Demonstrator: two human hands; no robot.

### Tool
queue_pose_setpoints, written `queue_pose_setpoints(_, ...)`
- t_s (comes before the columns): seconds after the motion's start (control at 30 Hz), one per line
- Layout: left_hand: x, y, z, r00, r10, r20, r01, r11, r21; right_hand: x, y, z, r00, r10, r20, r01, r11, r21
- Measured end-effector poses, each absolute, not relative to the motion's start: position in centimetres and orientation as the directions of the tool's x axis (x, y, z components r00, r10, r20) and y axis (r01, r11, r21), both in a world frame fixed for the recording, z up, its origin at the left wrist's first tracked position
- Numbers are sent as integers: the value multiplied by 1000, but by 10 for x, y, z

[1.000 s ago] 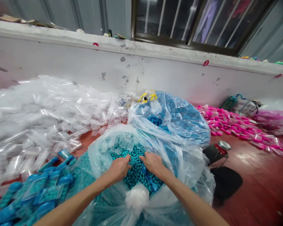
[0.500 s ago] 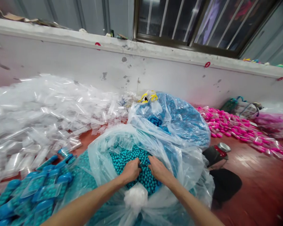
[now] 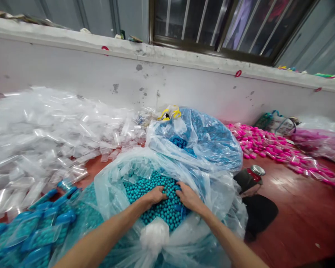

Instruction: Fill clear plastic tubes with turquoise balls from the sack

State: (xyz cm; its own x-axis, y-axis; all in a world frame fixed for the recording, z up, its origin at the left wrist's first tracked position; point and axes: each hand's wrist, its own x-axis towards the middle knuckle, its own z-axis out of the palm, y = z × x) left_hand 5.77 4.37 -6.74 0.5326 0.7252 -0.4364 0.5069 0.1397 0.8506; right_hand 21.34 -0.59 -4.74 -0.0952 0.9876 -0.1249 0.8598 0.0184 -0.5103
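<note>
A large clear plastic bag (image 3: 106,186) lies open in front of me, filled with small teal beads (image 3: 153,182). My left hand (image 3: 155,195) is over the beads, fingers curled together; whatever they pinch is too small to make out. Opposite it, my right hand (image 3: 187,195) has its fingers closed around a small blue cap (image 3: 178,187), just above the beads. Another blue piece (image 3: 182,210) lies among the beads below my right hand. Several small clear tubes (image 3: 139,171) rest on the beads at the bag's far side. A knotted bunch of plastic (image 3: 155,234) sits at the near rim.
Filled blue-capped tubes (image 3: 44,230) are heaped at left, before a big pile of clear empty tubes (image 3: 58,130). Behind is a bag of blue caps (image 3: 212,137). Pink pieces (image 3: 268,145) spread at right, past a jar with a metal lid (image 3: 257,172).
The view has shifted slightly, so the scene sits further left. My hands stay over the beads with small finger movements, and more of the blue piece below my right hand shows.
</note>
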Motion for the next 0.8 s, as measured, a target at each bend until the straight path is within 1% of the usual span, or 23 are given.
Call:
queue_pose_setpoints(0.03,54,44,-67,552,708,-442,441,202,875,215,-5,-49,-75,987,-142,818,-20,-575)
queue_pose_setpoints(0.07,51,43,-67,567,695,-442,376,260,890,216,-6,-50,-72,987,-145,796,-31,-605)
queue_pose_setpoints(0.1,47,42,-65,578,687,-440,313,311,897,215,-6,-51,-84,988,-130,795,-13,-606)
queue_pose_setpoints(0.13,43,40,-63,585,684,-436,255,355,899,214,-7,-53,-105,989,-100,815,28,-579)
queue_pose_setpoints(0.2,36,36,-58,587,688,-428,158,421,893,211,-10,-57,-144,989,-43,881,109,-460)
queue_pose_setpoints(0.27,30,32,-53,581,697,-421,91,458,884,207,-12,-58,-145,989,-42,929,122,-350)
queue_pose_setpoints(0.3,28,30,-52,575,702,-419,65,472,879,206,-12,-57,-136,990,-43,933,113,-341)
queue_pose_setpoints(0.33,27,28,-51,566,710,-419,43,482,875,204,-12,-54,-127,991,-36,922,104,-373)
queue_pose_setpoints(0.4,26,25,-51,532,741,-411,14,478,878,201,-10,-46,-115,992,-42,850,77,-521)
queue_pose_setpoints(0.47,27,24,-53,495,781,-382,2,438,899,198,-8,-36,-150,985,-82,744,58,-666)
queue_pose_setpoints(0.5,27,23,-54,478,801,-360,6,407,913,196,-7,-32,-183,979,-91,703,66,-708)
queue_pose_setpoints(0.53,27,23,-54,465,819,-336,16,372,928,194,-7,-28,-215,973,-80,677,89,-730)
queue_pose_setpoints(0.6,26,23,-54,435,854,-287,38,301,953,191,-8,-24,-240,971,-8,653,155,-741)
queue_pose_setpoints(0.67,24,23,-51,415,876,-247,59,245,968,187,-10,-22,-198,979,53,642,170,-747)
queue_pose_setpoints(0.73,23,22,-47,450,857,-252,83,241,967,183,-11,-21,-140,987,77,633,149,-760)
queue_pose_setpoints(0.8,23,19,-44,495,827,-268,103,250,963,180,-12,-19,-134,987,94,620,157,-769)
